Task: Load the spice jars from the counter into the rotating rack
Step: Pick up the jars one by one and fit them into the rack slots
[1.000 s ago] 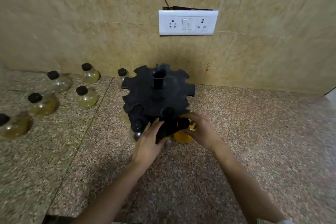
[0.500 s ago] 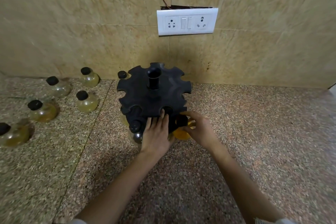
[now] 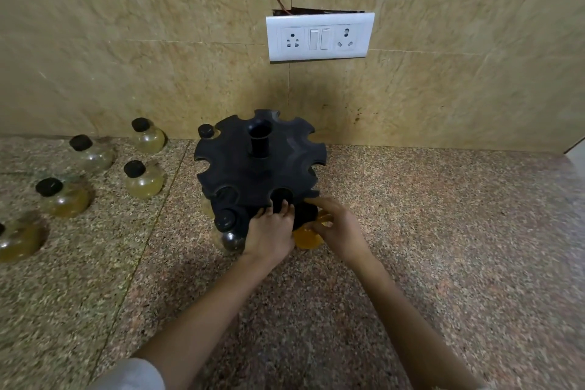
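The right hand (image 3: 340, 231) curls its fingers round an orange jar (image 3: 307, 240), holding it against the near side of the rack (image 3: 253, 168), below the top disc. The left hand (image 3: 272, 231) lies straight-fingered on the rack's near edge, gripping nothing. A capped jar (image 3: 225, 221) sits at the rack's near-left. Five loose jars (image 3: 144, 180) stand on the counter (image 3: 443, 231) left of the rack.

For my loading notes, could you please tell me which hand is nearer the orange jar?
Right. The right hand grips the orange jar from its right side; the left hand rests on the rack just left of the jar.
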